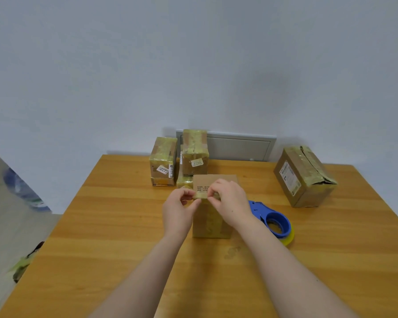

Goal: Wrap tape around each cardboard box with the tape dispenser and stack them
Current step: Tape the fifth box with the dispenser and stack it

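Note:
A plain cardboard box (210, 222) stands upright at the middle of the wooden table (106, 237), a strip of yellowish tape running down its front. My left hand (178, 208) and my right hand (231, 201) meet at the box's top front edge. Both pinch the end of the tape (201, 195) there. The blue tape dispenser (272, 220) lies on the table just right of the box, untouched. Behind the box stand taped boxes in two stacks: a left stack (163, 160) and a taller one (194, 152).
A larger taped box (302, 176) lies tilted at the table's back right. A grey wall panel (238, 146) sits behind the stacks. Blurred items lie on the floor left of the table (25, 191).

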